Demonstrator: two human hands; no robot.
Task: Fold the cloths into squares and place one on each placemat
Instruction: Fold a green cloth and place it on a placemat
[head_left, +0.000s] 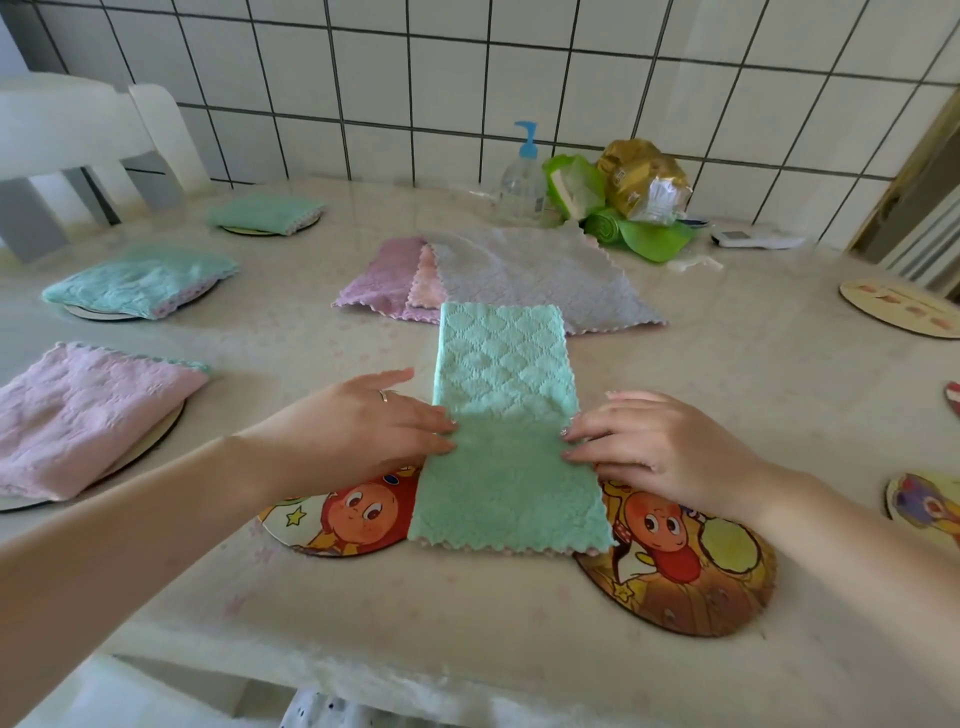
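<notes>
Our two hands, left (358, 426) and right (660, 447), pressed flat-fingered at nine and three o'clock on the long folded mint-green fleece cloth (506, 441).

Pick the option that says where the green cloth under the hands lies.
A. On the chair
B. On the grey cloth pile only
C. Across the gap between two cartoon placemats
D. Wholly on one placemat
C: the green cloth overlaps both the left cartoon placemat and the right cartoon placemat.
</notes>
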